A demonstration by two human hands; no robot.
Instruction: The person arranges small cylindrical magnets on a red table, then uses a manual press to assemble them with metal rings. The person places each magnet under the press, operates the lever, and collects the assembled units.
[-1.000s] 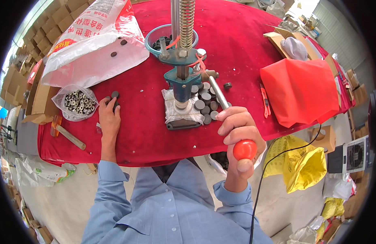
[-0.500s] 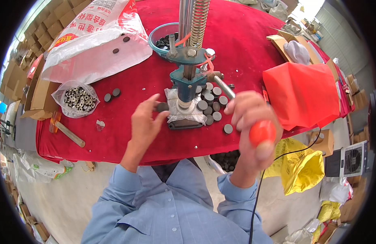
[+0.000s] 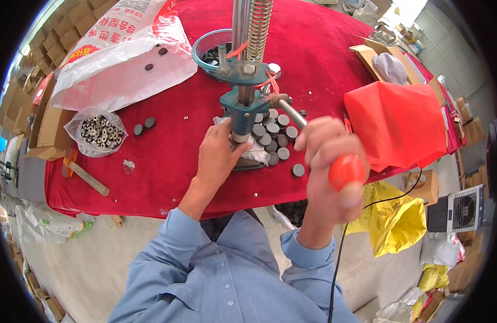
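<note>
A hand press with a blue-green body [image 3: 243, 110] stands on the table, a coil spring [image 3: 259, 32] beside its post. My left hand [image 3: 213, 156] is at the press base, thumb and fingers curled around the lower end of the ram [image 3: 240, 137]; whatever is between them is hidden. My right hand [image 3: 329, 145] grips the press lever [image 3: 293, 113] at its red knob [image 3: 347, 171]. Several dark round discs [image 3: 272, 128] lie to the right of the base. White plastic wrap [image 3: 257, 153] partly covers the base.
Left on the red-covered table [image 3: 167, 145] are a bag of small metal rings [image 3: 102, 133], a hammer [image 3: 87, 175], two discs [image 3: 144, 125] and a large white sack [image 3: 124, 70]. A blue bowl [image 3: 197, 51] stands behind the press; a red bag [image 3: 393, 126] sits right.
My left hand has moved right, from beside the base to under the ram; the dark disc it held is out of sight now. My right hand stays on the lever knob.
</note>
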